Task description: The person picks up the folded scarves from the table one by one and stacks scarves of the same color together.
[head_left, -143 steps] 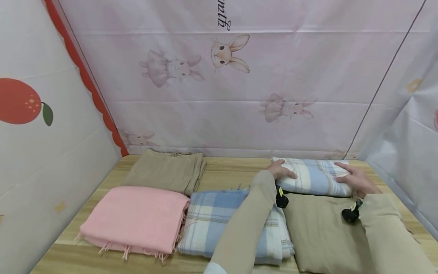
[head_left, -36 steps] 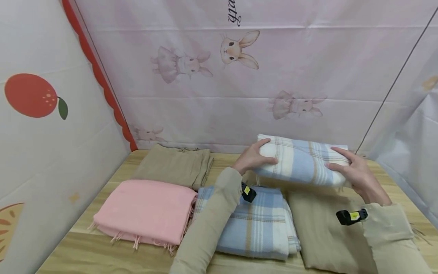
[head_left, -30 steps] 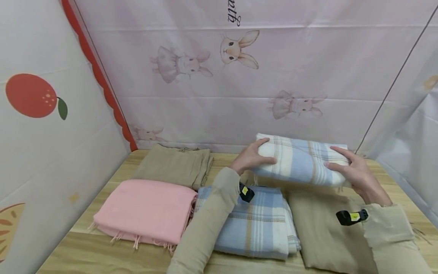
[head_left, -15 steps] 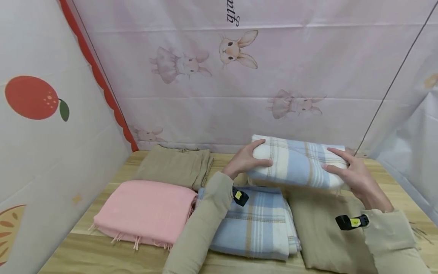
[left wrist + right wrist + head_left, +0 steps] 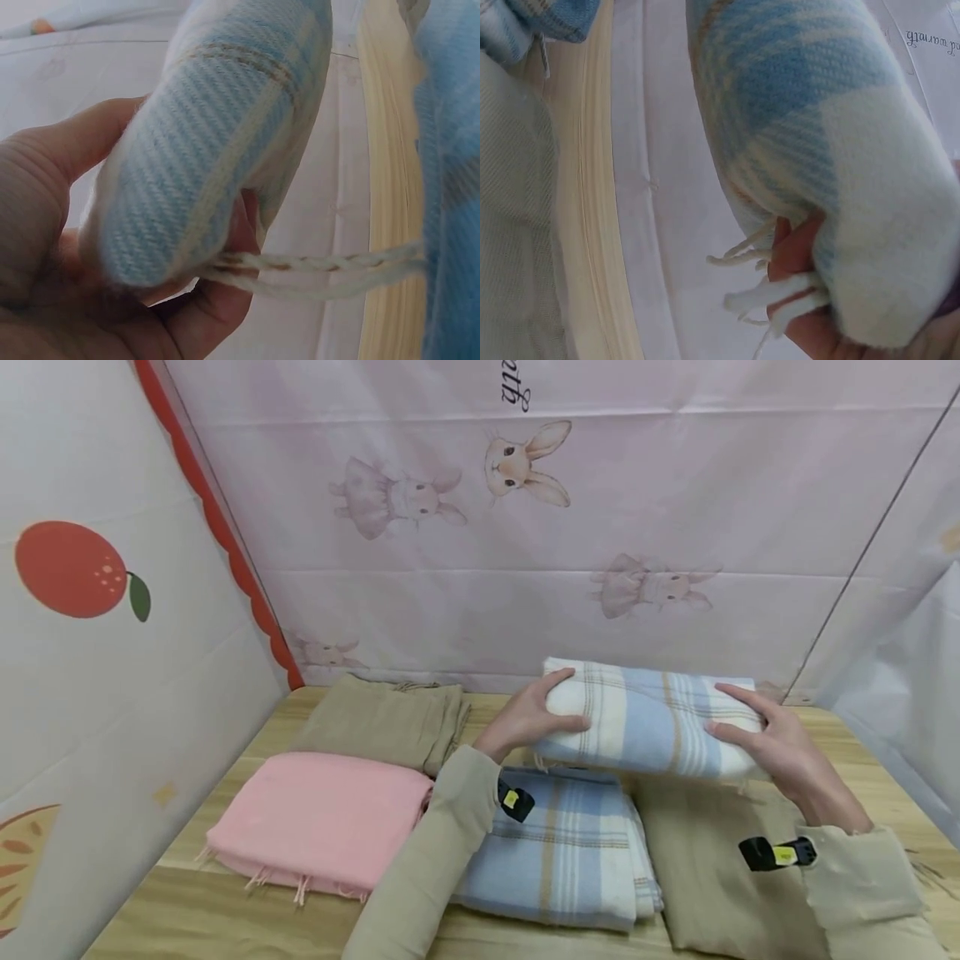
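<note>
A folded blue-and-white plaid scarf point(image 5: 645, 718) with fringed ends hangs in the air near the back right of the table. My left hand point(image 5: 528, 714) grips its left end, thumb in front and fingers curled beneath, as the left wrist view shows on the scarf point(image 5: 202, 150). At the other end my right hand point(image 5: 780, 743) holds it the same way; in the right wrist view fingers point(image 5: 799, 255) curl under the scarf point(image 5: 817, 150) among loose fringe strands. Below lie a second folded plaid scarf point(image 5: 562, 860) and a folded khaki cloth point(image 5: 727, 877).
On the left lie a folded pink fringed scarf point(image 5: 322, 822) and, behind it, another khaki cloth point(image 5: 386, 718). All rest on a wooden table point(image 5: 195, 902). Printed fabric walls point(image 5: 420, 610) with rabbits and fruit enclose the back and sides.
The plaid scarf, lying at the back right before, has been lifted by both hands. Over the last second it has drifted slightly left and down, the left hand moving more than the right.
</note>
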Tool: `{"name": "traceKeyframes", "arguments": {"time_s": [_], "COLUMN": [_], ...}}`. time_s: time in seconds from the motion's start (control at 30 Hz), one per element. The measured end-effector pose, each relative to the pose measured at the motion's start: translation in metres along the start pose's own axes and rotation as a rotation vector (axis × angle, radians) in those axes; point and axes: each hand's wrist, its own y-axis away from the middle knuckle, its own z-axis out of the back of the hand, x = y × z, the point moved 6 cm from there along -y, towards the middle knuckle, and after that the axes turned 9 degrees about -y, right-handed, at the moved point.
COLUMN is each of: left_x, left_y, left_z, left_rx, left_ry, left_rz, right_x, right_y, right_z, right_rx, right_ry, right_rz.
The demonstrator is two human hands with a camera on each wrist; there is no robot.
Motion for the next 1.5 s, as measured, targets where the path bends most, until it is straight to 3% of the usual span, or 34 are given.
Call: {"name": "traceKeyframes", "arguments": {"time_s": [0.57,0.87,1.17,1.37,1.5], "left_x": [0.007,0.008,0.012,0.012,0.014], "left_y": [0.018,0.029,0.039,0.048,0.052], "left_z": [0.003,0.005,0.01,0.016,0.018], "left_rx": [-0.01,-0.027,-0.029,-0.05,-0.059], "left_ry": [0.035,0.05,0.027,-0.038,-0.033], "left_rz": [0.049,0.044,0.062,0.042,0.023], "right_x": [0.007,0.009,0.012,0.016,0.018], "right_y": [0.006,0.012,0.017,0.02,0.021], "right_z": [-0.009,-0.014,-0.022,-0.029,-0.033], "right_rx": [0.018,0.021,0.043,0.045,0.042], "right_ry": [0.02,0.035,0.024,0.022,0.029], "right_rz": [0.015,0.003,0.02,0.034,0.05]}}
